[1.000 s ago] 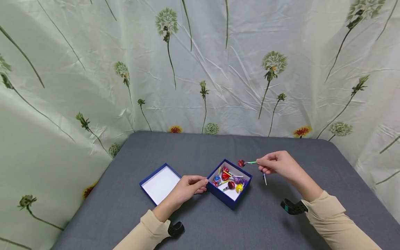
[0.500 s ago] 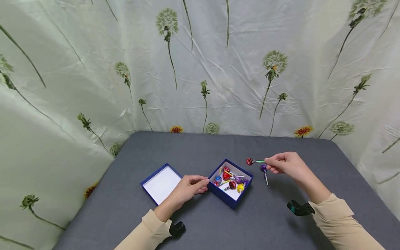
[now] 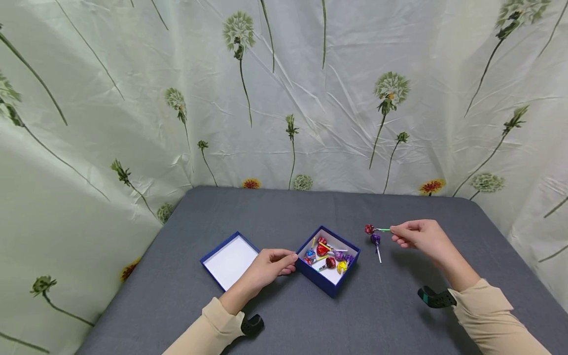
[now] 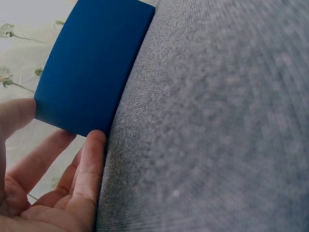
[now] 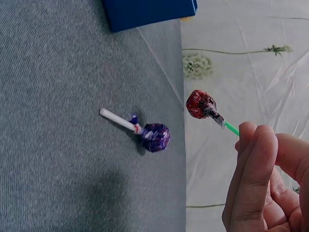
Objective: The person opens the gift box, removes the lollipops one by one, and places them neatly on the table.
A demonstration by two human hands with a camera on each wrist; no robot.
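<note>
An open blue box (image 3: 317, 280) with a white inside holds several wrapped lollipops (image 3: 330, 263) in red, purple, yellow and blue. My left hand (image 3: 266, 270) holds its left corner with thumb and fingertips; in the left wrist view the fingertips (image 4: 95, 137) meet the edge of the blue wall (image 4: 91, 63). Right of the box, my right hand (image 3: 419, 237) pinches the green stick of a red lollipop (image 5: 200, 104), held above the table. Below it, a purple lollipop (image 5: 155, 137) with a white stick lies on the table (image 5: 58, 145).
The blue-rimmed lid (image 3: 230, 261) lies white side up at the left, partly behind my left hand. Behind the grey table hangs a pale curtain (image 3: 337, 123) with a dandelion print. Black bands (image 3: 437, 298) show at both wrists.
My right hand has moved right, away from the box, carrying the red lollipop. The purple lollipop's head has come into view from behind the hand. My left hand stays at the box corner.
</note>
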